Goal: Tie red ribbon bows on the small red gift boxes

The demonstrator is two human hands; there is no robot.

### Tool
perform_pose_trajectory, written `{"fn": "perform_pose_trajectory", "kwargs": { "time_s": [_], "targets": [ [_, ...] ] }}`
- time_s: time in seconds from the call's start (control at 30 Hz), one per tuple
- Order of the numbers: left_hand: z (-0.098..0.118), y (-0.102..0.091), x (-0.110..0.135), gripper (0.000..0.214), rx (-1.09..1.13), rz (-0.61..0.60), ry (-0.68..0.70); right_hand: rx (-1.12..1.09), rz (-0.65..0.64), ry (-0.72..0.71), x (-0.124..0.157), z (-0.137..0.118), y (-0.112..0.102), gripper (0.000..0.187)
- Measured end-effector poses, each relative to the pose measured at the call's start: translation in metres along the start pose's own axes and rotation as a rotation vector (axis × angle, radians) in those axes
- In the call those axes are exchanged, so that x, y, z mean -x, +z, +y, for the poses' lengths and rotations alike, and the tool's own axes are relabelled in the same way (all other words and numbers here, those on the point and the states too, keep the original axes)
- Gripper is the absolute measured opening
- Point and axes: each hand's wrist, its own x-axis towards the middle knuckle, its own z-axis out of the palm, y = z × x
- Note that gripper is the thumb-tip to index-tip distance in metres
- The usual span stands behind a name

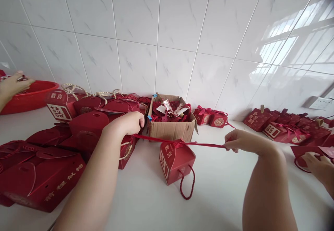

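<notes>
Head view: table (219, 192) stretches right of the upright red, pale-lettered box (183, 166), which stands off the far edge. Left fingers (141, 120) and right fingers (229, 143) pinch its taut ribbon (208, 145).

Glossy white wall tiles (138, 18), streaked with grey marbling and divided by pale grout lines (117, 39), rise behind a smooth white tabletop (219, 196). At upper right, daylight glints in a barred window's reflection (285, 48), above a white multi-socket outlet (320, 103).

Your left hand (132, 123) hides one ribbon (208, 144) end | your forearm (100, 161) covers part of boxes (87, 128) | left edge cuts basin (39, 98)
</notes>
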Motion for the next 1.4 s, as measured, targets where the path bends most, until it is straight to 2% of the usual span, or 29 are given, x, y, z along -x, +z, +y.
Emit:
{"fn": "perform_pose_trajectory", "kwargs": {
  "time_s": [0.13,0.23,0.37,0.47,0.57,0.63,0.7,0.8,0.87,0.93,1.13,1.4],
  "targets": [
    [0.001,0.001,-0.001,0.027,-0.044,0.005,-0.079,-0.018,-0.016,0.054,-0.012,0.011,0.0,0.015],
    [0.003,0.001,-0.001,0.03,-0.08,0.036,-0.141,-0.018,0.017,0.111,-0.016,0.022,0.0,0.014],
    [0.008,0.001,-0.001,0.033,-0.112,0.031,-0.175,-0.067,0.045,0.098,-0.018,0.037,-0.002,0.015],
    [0.013,0.0,0.001,0.032,-0.135,-0.008,-0.168,-0.041,0.081,0.099,-0.02,0.041,-0.002,0.016],
    [0.02,-0.001,0.006,0.03,-0.19,-0.039,-0.147,0.004,0.192,0.06,-0.022,0.037,-0.002,0.014],
    [0.026,0.0,0.011,0.028,-0.218,-0.037,-0.115,-0.006,0.293,0.014,-0.022,0.029,-0.001,0.021],
    [0.034,0.001,0.016,0.024,-0.193,-0.064,-0.019,-0.029,0.336,-0.05,-0.02,0.017,0.001,0.03],
    [0.049,0.008,0.021,0.029,-0.113,-0.223,0.162,-0.067,0.211,-0.209,-0.017,-0.006,0.007,0.035],
    [0.061,0.015,0.023,0.04,-0.127,-0.336,0.189,-0.09,0.08,-0.309,-0.017,-0.022,0.013,0.037],
    [0.071,0.022,0.022,0.043,-0.181,-0.38,0.166,-0.08,-0.015,-0.351,-0.02,-0.036,0.021,0.039],
    [0.08,0.032,0.018,0.036,-0.208,-0.366,0.171,0.066,-0.053,-0.322,-0.036,-0.062,0.04,0.033],
    [0.081,0.035,0.013,0.036,-0.179,-0.358,0.251,0.15,-0.062,-0.346,-0.046,-0.061,0.046,0.029]
  ]
}}
